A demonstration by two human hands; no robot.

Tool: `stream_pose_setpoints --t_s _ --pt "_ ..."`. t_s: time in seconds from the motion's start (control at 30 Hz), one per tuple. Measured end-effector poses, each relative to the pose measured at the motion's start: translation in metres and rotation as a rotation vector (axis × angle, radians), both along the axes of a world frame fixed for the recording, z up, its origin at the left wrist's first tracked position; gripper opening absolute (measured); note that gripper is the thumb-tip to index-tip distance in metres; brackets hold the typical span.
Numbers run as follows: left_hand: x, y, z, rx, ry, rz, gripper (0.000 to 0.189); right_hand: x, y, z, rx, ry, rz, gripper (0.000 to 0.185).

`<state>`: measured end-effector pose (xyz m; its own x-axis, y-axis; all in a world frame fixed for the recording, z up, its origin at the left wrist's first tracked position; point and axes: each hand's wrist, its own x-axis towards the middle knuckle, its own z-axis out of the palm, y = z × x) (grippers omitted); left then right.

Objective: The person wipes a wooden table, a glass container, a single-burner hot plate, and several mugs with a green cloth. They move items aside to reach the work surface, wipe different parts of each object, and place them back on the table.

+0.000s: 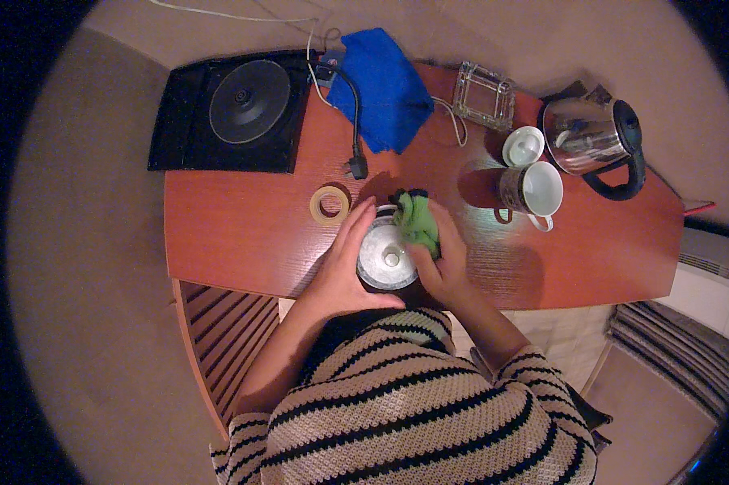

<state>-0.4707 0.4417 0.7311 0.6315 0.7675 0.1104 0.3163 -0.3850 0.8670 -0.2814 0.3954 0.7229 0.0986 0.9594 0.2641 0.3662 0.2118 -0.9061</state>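
A round metallic-looking container or lid with a small central knob (384, 267) is at the table's near edge, in front of my body. My left hand (334, 282) curves around its left side, the thumb along the near rim and the fingers at the far rim. Bunched in my right hand (449, 267) is a green cloth (420, 221), pressed against the right part of the round piece. The fingers and cloth cover that side. What lies beneath the round top is mostly hidden.
Left of the hands lies a tape roll (329, 205). Beyond are a black appliance (182, 130) bearing a round dark lid (252, 103), a blue cloth (379, 91) and a power plug (356, 167). Rightward stand a glass dish (484, 97), white lid (524, 147), mug (540, 189) and electric kettle (585, 136).
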Motion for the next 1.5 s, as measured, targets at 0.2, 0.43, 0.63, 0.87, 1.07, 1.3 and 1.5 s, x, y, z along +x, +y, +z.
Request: stream_pose_setpoints --t_s 0.2,0.43,0.63,0.87,1.07,1.3,1.5 --pt "0.008 0.002 0.003 -0.032 0.081 0.071 0.106 -0.004 0.004 -0.008 -0.099 0.108 -0.082 0.044" --pt "0.014 0.004 0.005 0.152 0.046 0.085 0.097 0.007 -0.006 0.010 0.231 -0.154 -0.123 0.048" --pt "0.008 0.019 -0.007 0.060 -0.110 -0.048 0.078 0.002 -0.016 0.026 0.389 -0.622 0.191 0.043" --pt "0.010 0.015 -0.008 0.019 -0.091 -0.006 0.079 0.019 -0.022 0.010 0.384 -0.503 0.177 0.041" --pt "0.012 0.014 -0.007 0.038 -0.078 -0.011 0.084 0.030 0.000 0.006 0.199 -0.321 0.053 0.043" --pt "0.011 0.009 -0.010 0.084 -0.012 0.007 0.086 0.031 0.028 -0.001 -0.009 -0.081 0.064 0.036" --pt "0.011 0.014 -0.010 0.110 -0.071 0.003 0.094 0.059 -0.022 -0.025 -0.012 -0.186 0.061 0.035"
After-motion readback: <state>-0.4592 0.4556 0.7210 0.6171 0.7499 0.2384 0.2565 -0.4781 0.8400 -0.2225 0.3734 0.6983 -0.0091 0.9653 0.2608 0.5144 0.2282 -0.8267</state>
